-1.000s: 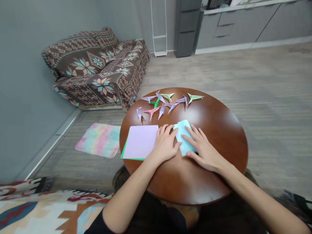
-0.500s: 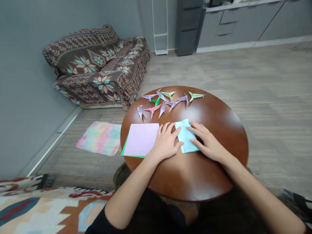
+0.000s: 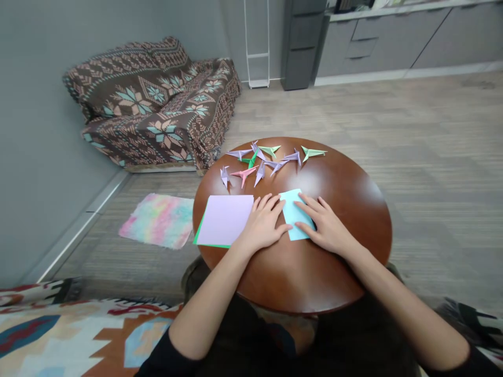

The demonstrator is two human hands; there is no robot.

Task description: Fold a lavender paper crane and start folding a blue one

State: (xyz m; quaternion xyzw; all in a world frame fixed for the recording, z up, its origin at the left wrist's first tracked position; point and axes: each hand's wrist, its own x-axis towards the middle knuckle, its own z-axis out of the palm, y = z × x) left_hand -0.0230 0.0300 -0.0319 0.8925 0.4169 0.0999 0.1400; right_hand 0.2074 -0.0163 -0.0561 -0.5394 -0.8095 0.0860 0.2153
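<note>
A folded light-blue sheet of paper (image 3: 296, 215) lies flat on the round brown table (image 3: 298, 283). My left hand (image 3: 265, 222) rests at its left side, fingers spread, the fingertips and thumb touching the edge. From the right, my right hand (image 3: 324, 222) lies over the paper's right part with its fingers apart and pressing down; that edge is partly covered. Just left of my left hand is a stack of square paper (image 3: 226, 220), lilac on top with green showing beneath. My left hand overlaps the stack's right edge.
Several folded paper birds, among them a pink one (image 3: 243, 174), a green one (image 3: 251, 159) and a light-green one (image 3: 313, 153), lie along the table's far side. A patterned couch (image 3: 157, 110) and a pastel rug (image 3: 157, 220) are to the left.
The blue paper now lies flatter, its top edge straighter. My right hand has slid slightly left across it. The whole view has shifted a little.
</note>
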